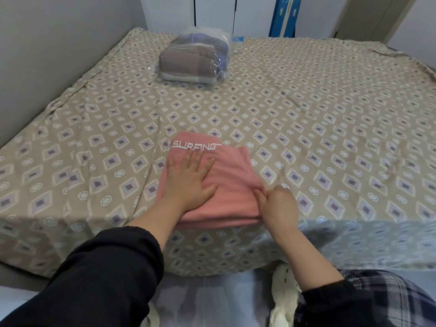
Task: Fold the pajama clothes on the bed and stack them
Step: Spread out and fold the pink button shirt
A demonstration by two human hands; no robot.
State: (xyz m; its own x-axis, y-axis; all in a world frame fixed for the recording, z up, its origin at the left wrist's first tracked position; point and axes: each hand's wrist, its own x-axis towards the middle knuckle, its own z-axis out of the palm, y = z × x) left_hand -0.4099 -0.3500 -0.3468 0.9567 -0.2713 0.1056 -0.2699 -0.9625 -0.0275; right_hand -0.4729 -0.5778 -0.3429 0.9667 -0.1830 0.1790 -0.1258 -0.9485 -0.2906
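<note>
Bed [306,119] in patterned sheet, folded pink pajamas [226,185] near edge, bagged clothes [193,60] far side

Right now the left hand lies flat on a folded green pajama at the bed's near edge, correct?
No. In the head view the folded pajama is pink, not green; the left hand lies flat on it at the near edge of the bed.

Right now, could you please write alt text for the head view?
A left hand presses flat on a folded pink garment on a diamond-patterned beige bed; the right hand pinches its near corner. Beyond lies a clear plastic bag of clothes.
</note>
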